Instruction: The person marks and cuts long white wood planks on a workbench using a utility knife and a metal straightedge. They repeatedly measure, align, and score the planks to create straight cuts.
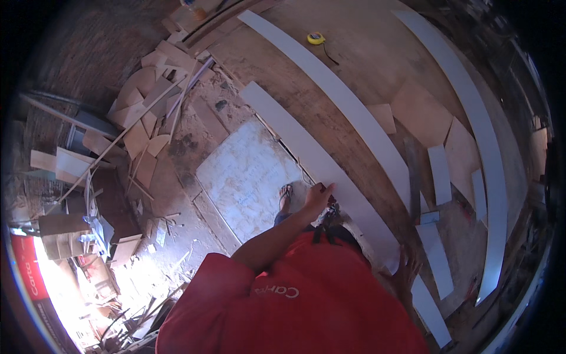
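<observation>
A long white board strip (312, 147) runs diagonally along the near edge of the wooden worktop (277, 76), right in front of me. My left hand (319, 199) is at the strip's near long edge, its fingers curled and closed against that edge; what lies inside them is hidden. At the strip's lower right end, my right hand (404, 271) touches the board with fingers stretched out and apart. Beyond it lies a second long white strip (348, 103), parallel to the first.
A third curved-looking white strip (483, 124) lies farther right. Brown board offcuts (418, 112) and short white pieces (439, 174) lie between. A yellow tape measure (316, 38) sits at the back. Scrap wood (141, 112) is heaped left; a pale panel (244, 168) covers the floor.
</observation>
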Demonstrator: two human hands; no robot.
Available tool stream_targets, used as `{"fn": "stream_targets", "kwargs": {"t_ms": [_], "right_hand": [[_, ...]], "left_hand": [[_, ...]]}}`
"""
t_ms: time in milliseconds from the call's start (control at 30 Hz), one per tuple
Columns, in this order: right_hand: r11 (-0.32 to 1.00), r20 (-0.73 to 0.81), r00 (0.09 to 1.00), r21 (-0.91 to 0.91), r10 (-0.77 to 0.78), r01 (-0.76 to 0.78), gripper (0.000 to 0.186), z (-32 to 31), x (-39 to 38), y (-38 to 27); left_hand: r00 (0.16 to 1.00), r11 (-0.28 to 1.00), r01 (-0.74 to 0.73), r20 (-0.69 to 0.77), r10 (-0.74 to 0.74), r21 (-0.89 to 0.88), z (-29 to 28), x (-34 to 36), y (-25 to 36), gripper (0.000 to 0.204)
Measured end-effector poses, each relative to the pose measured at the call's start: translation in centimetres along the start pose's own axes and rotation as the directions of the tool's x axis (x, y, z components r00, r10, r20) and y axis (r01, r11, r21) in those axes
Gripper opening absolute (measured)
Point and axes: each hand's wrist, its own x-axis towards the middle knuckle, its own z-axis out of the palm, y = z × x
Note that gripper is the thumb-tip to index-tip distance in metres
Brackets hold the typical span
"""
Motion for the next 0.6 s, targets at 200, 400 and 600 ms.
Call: {"fn": "stream_targets", "kwargs": {"t_ms": [200, 400, 600], "right_hand": [[0.999, 0.052, 0.998, 0.014, 0.029, -0.030, 0.104, 2.5, -0.7, 2.8], [0.994, 0.038, 0.997, 0.088, -0.062, 0.059, 0.089, 0.8, 1.4, -0.7], [0.950, -0.306, 0.932, 0.174, -0.197, 0.258, 0.069, 1.1, 8.2, -9.2]], "left_hand": [[0.998, 0.997, 0.064, 0.007, -0.063, -0.044, 0.4, -0.5, 2.1, 0.032], [1.000, 0.999, -0.020, -0.006, 0.020, 0.030, -2.4, 1.5, 5.4, 0.030], [0.967, 0.979, -0.038, -0.239, 0.086, 0.198, -9.0, 7.6, 12.1, 0.034]]}}
